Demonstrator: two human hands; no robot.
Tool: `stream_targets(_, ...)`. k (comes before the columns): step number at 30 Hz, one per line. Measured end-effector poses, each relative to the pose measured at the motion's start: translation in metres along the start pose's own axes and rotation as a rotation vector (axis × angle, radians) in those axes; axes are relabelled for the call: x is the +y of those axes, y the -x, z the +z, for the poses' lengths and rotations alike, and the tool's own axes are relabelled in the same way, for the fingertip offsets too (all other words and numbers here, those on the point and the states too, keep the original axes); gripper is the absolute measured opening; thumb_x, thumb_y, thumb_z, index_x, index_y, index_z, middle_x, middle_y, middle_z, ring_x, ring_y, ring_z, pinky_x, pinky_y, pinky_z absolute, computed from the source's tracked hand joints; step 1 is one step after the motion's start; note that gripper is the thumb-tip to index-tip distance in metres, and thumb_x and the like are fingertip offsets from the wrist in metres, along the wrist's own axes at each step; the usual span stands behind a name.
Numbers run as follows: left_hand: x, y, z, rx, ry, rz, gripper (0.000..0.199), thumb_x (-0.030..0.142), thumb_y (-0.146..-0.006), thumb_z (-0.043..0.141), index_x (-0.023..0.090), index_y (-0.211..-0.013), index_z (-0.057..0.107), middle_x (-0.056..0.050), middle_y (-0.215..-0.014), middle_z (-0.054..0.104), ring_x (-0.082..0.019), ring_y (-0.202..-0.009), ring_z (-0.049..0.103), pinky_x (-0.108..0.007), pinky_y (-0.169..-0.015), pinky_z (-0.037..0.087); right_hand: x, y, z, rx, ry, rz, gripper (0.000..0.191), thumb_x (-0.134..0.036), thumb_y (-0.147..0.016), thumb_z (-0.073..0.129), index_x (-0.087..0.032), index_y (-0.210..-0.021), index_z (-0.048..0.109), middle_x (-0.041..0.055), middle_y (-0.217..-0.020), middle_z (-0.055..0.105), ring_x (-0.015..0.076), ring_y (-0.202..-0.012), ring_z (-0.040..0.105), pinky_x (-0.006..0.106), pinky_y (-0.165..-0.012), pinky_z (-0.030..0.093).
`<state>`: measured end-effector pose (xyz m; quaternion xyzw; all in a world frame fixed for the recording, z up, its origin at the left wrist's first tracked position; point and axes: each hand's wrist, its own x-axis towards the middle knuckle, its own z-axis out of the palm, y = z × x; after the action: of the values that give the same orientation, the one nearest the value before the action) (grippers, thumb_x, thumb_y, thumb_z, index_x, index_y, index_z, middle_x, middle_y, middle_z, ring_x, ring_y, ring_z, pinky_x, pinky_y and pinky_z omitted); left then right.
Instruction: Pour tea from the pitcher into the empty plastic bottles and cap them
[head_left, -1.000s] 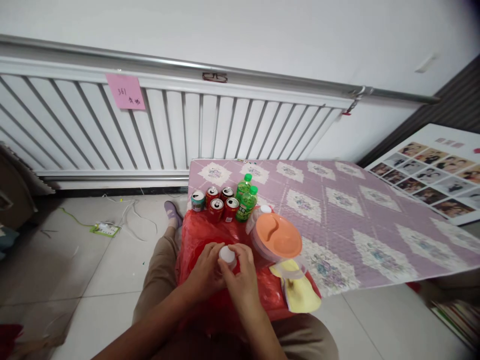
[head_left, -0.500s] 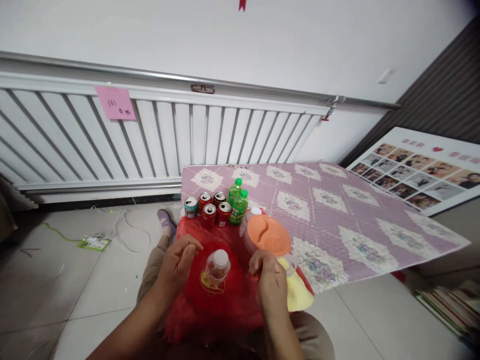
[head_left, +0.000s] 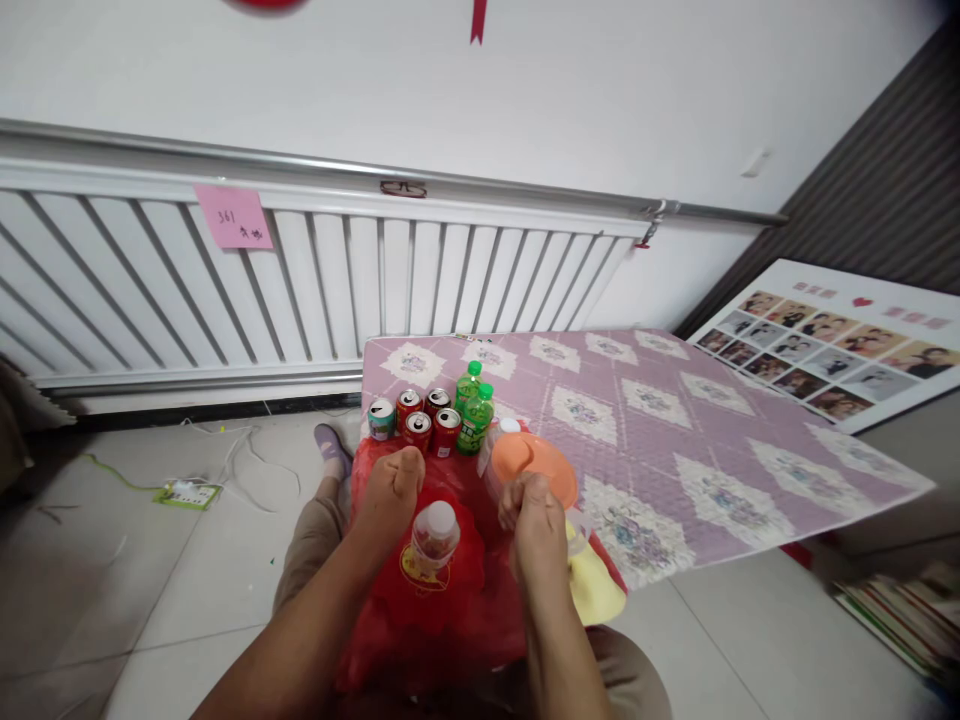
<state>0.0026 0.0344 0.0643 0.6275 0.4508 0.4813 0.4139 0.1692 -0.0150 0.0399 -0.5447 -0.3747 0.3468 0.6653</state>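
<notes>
My left hand [head_left: 391,492] is closed in a fist above the red plastic [head_left: 367,462], left of a clear bottle with a white cap [head_left: 435,533]. Closed as well, my right hand [head_left: 536,510] is held beside the orange divided plate [head_left: 536,460]. The inner sides of both hands are hidden, so I cannot tell what they grip. The bottle stands upright between my forearms on a red cloth with a yellow print [head_left: 465,575]. Ahead of my left hand are several drink cans [head_left: 418,430] and two green bottles [head_left: 475,418].
A yellow item [head_left: 596,590] lies right of my right forearm. The purple floral cover [head_left: 585,410] stretches right. Behind it runs a white radiator [head_left: 322,290]. A power strip [head_left: 187,494] with cables is on the floor at left; a photo board [head_left: 825,340] leans at right.
Both hands have risen slightly away from me, the left also moving right, and their fingers are curled more tightly. Bottle, cans and plate stay put; the view has tilted up a little.
</notes>
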Motion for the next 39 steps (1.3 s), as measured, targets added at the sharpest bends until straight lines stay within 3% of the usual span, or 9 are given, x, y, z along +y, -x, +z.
stream_targets(6, -0.002, 0.001, 0.004, 0.005, -0.117, -0.075, 0.049, 0.050, -0.098, 0.025, 0.025, -0.057, 0.036, 0.001, -0.056, 0.041, -0.015, -0.054, 0.039, -0.030, -0.054, 0.034, 0.005, 0.001, 0.007, 0.011, 0.030, 0.022, 0.055, -0.068, -0.092, 0.043, -0.025, -0.060, 0.033, -0.0083, -0.051, 0.028, 0.0097, -0.047, 0.023, 0.027, -0.044, 0.019)
stream_targets(11, -0.016, -0.011, 0.012, 0.003, -0.077, -0.110, 0.052, 0.054, -0.098, 0.023, 0.025, -0.056, 0.031, 0.002, -0.054, 0.036, -0.015, -0.051, 0.036, -0.030, -0.053, 0.031, 0.002, -0.002, 0.018, -0.004, 0.032, 0.012, 0.056, -0.069, -0.091, 0.044, -0.024, -0.059, 0.033, -0.0082, -0.052, 0.029, 0.0090, -0.047, 0.024, 0.025, -0.043, 0.020)
stream_targets(18, -0.015, -0.018, 0.014, 0.009, -0.027, -0.063, 0.054, 0.060, -0.097, 0.027, 0.025, -0.056, 0.031, 0.003, -0.053, 0.034, -0.014, -0.049, 0.032, -0.031, -0.051, 0.027, -0.002, -0.005, 0.025, -0.026, -0.002, -0.016, 0.056, -0.067, -0.092, 0.044, -0.024, -0.060, 0.033, -0.0084, -0.052, 0.029, 0.0084, -0.047, 0.023, 0.024, -0.043, 0.020)
stream_targets(26, -0.015, -0.011, 0.007, -0.001, -0.037, -0.038, 0.049, 0.047, -0.099, 0.029, 0.024, -0.057, 0.040, 0.002, -0.054, 0.043, -0.015, -0.052, 0.042, -0.029, -0.053, 0.036, 0.002, 0.000, 0.022, -0.062, 0.050, -0.016, 0.046, -0.059, -0.095, 0.045, -0.023, -0.066, 0.039, -0.0091, -0.055, 0.033, 0.0089, -0.047, 0.028, 0.023, -0.044, 0.026)
stream_targets(29, -0.021, -0.006, -0.002, -0.045, -0.015, 0.006, 0.041, 0.047, -0.097, 0.033, 0.021, -0.081, 0.060, -0.003, -0.076, 0.063, -0.019, -0.074, 0.059, -0.032, -0.070, 0.049, -0.002, 0.007, 0.020, -0.104, 0.216, -0.035, 0.030, -0.051, -0.087, 0.058, -0.022, -0.090, 0.051, -0.0095, -0.060, 0.040, 0.0113, -0.052, 0.040, 0.024, -0.050, 0.036)
stream_targets(31, -0.030, 0.001, -0.010, -0.118, 0.041, 0.047, 0.045, 0.055, -0.095, 0.040, 0.019, -0.111, 0.061, -0.009, -0.108, 0.068, -0.023, -0.099, 0.063, -0.038, -0.088, 0.051, -0.002, 0.014, 0.019, -0.140, 0.346, -0.053, 0.041, -0.045, -0.081, 0.064, -0.019, -0.109, 0.051, -0.0075, -0.067, 0.048, 0.0143, -0.059, 0.050, 0.027, -0.058, 0.044)
stream_targets(35, -0.059, 0.020, -0.024, -0.374, 0.111, 0.047, 0.087, 0.077, -0.078, 0.055, 0.018, -0.141, 0.045, -0.018, -0.146, 0.049, -0.034, -0.135, 0.048, -0.048, -0.110, 0.040, 0.006, 0.027, 0.016, -0.194, 0.635, -0.080, 0.064, -0.040, -0.075, 0.071, -0.015, -0.130, 0.049, 0.0056, -0.095, 0.064, 0.0245, -0.089, 0.063, 0.041, -0.083, 0.050)
stream_targets(37, -0.075, 0.031, -0.024, -0.450, 0.080, 0.010, 0.106, 0.076, -0.064, 0.072, 0.019, -0.146, 0.038, -0.019, -0.154, 0.040, -0.037, -0.142, 0.039, -0.052, -0.117, 0.032, 0.012, 0.032, 0.016, -0.220, 0.748, -0.100, 0.063, -0.036, -0.075, 0.072, -0.015, -0.130, 0.052, 0.0104, -0.106, 0.065, 0.0292, -0.101, 0.062, 0.046, -0.091, 0.048)
stream_targets(39, -0.089, 0.040, -0.018, -0.453, -0.001, -0.013, 0.119, 0.065, -0.050, 0.087, 0.017, -0.146, 0.035, -0.021, -0.155, 0.037, -0.040, -0.142, 0.037, -0.057, -0.119, 0.027, 0.015, 0.034, 0.017, -0.245, 0.829, -0.136, 0.057, -0.032, -0.075, 0.073, -0.014, -0.126, 0.055, 0.0125, -0.108, 0.066, 0.0318, -0.105, 0.060, 0.048, -0.093, 0.048)
